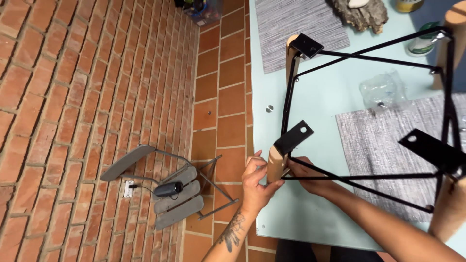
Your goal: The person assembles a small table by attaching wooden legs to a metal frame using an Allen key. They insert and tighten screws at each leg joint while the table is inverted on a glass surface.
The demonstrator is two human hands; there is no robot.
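A chair base with black metal rods [369, 58] and pale wooden legs lies on a light blue glass table [315, 97]. My left hand [256, 180] grips the nearest wooden leg [276, 165] near its top, under a black mounting plate [293, 137] with a hole. Just right of that leg, my right hand [303, 173] has its fingers closed at the joint where a black rod meets the wood. Whether it pinches a small part is hidden. More wooden legs show at the far left [291, 56] and at the right edge [449, 206].
Two grey woven placemats [296, 29] [378, 150] lie on the table, with a crumpled clear plastic bag [383, 90] between them. A piece of bark [364, 14] and a tin sit at the back. On the brick floor left of the table lies a folded grey chair [165, 189].
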